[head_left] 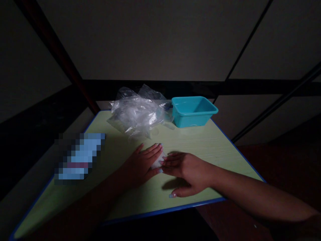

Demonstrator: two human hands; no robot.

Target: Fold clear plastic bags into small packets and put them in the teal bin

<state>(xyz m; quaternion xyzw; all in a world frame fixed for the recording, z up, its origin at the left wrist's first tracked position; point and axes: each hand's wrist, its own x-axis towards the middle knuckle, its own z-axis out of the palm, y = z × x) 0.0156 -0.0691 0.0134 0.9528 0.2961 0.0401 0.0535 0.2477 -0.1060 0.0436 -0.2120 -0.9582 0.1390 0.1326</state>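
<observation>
A small, whitish, partly see-through piece [157, 163] lies on the table between my hands; its kind I cannot make out, since fingers cover much of it. My left hand [140, 165] rests beside it with fingers stretched over its far side and the thumb along its near side. From the right, my right hand [189, 170] reaches in, fingers extended and their tips touching the piece's right edge. Its thumb points left, apart from the other fingers. Neither hand is closed around anything.
Crumpled clear plastic bags [136, 112] lie at the back of the pale green table [200, 144], which has a blue edge. Right of them stands a turquoise plastic basket [193, 118]. A pixelated bluish object [82, 155] lies at the left. Behind the table rises a panelled wall [155, 40].
</observation>
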